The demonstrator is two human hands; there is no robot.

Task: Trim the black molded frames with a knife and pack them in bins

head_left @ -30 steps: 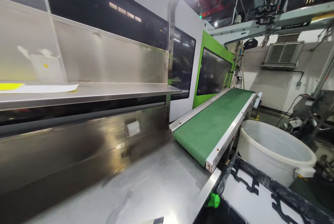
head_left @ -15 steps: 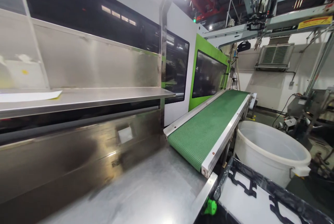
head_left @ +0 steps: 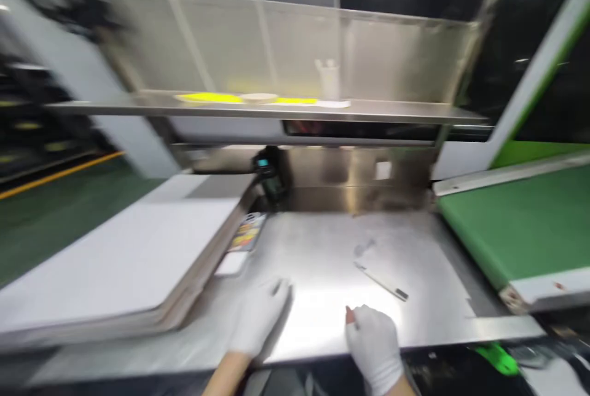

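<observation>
Left hand: the gloved left hand (head_left: pixel 260 316) lies flat near the front edge of the steel worktable (head_left: pixel 322 248), fingers spread, holding nothing.
Right hand: the gloved right hand (head_left: pixel 373 340) rests at the front edge, fingers loosely curled, empty as far as the blur allows.
Nearest tool: a slim blade-like tool (head_left: pixel 382 282) lies on the worktable just beyond the right hand, apart from it.
Left side: a stack of white sheets (head_left: pixel 124 254) covers the table's left edge; a small coloured card (head_left: pixel 246 236) lies beside it.
Right side: a green conveyor belt (head_left: pixel 520 224) meets the table's right edge.
Far: a steel shelf (head_left: pixel 391 113) carries yellow sheets (head_left: pixel 212 98).
Risk: the view is motion-blurred; a hasty reach could push the tool off the front edge or catch a gloved finger on it.
</observation>
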